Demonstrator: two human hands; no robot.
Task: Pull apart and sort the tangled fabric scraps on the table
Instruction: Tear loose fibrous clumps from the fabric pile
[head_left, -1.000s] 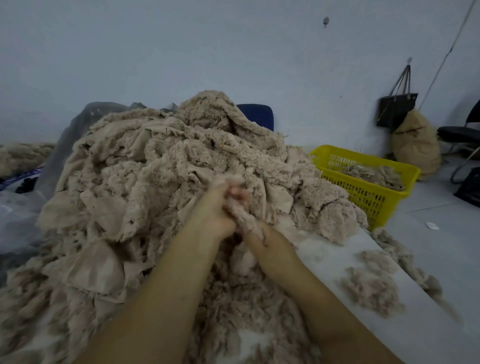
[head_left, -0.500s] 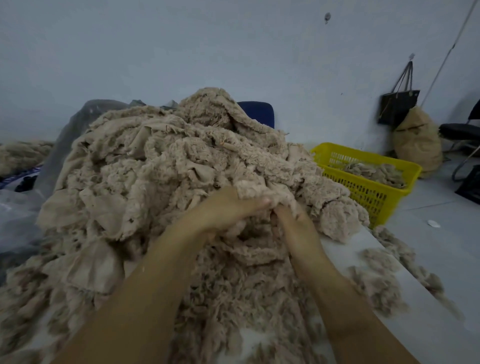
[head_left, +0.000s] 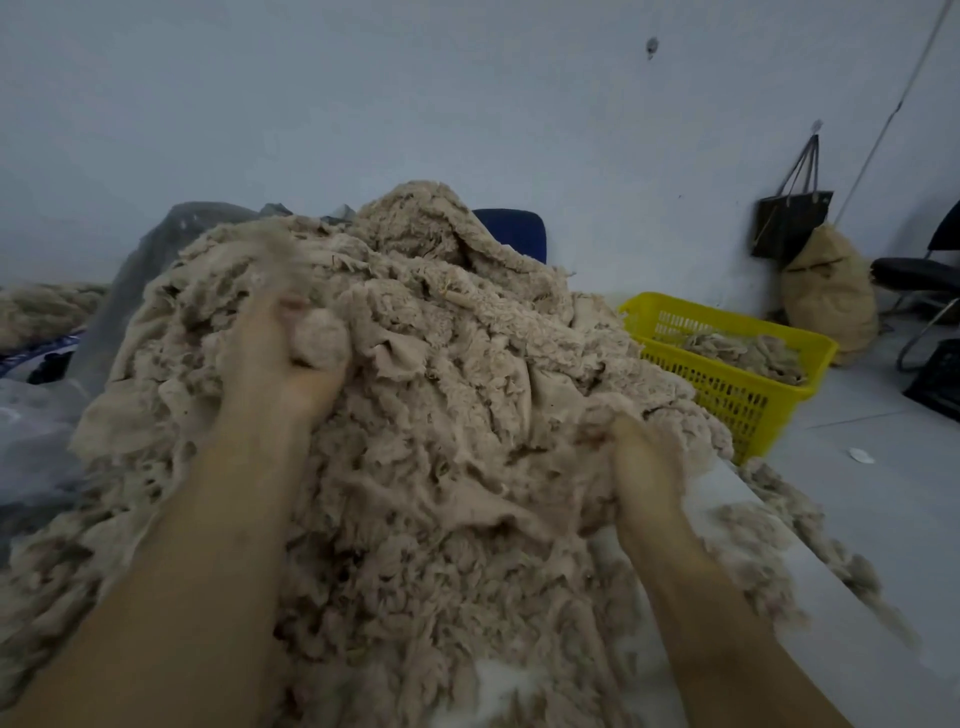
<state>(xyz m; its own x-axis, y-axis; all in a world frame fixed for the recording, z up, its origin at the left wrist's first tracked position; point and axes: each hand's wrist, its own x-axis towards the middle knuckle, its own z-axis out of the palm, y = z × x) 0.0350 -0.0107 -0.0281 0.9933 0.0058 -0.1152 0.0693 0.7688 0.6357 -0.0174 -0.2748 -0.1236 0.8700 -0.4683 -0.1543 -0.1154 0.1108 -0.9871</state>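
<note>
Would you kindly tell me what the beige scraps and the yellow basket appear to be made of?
The beige scraps look like soft textile, matte, with frayed fluffy edges and limp folds; the exact fibre cannot be told. The yellow basket looks like moulded plastic, smooth-surfaced, its walls a regular lattice of holes.

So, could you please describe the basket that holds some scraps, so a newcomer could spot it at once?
Start at the big beige heap of scraps on the table and look past its right side. A basket stands there with a few scraps inside. It alone is bright yellow with slotted plastic walls, unlike the tan sack and black bag behind it.
</note>
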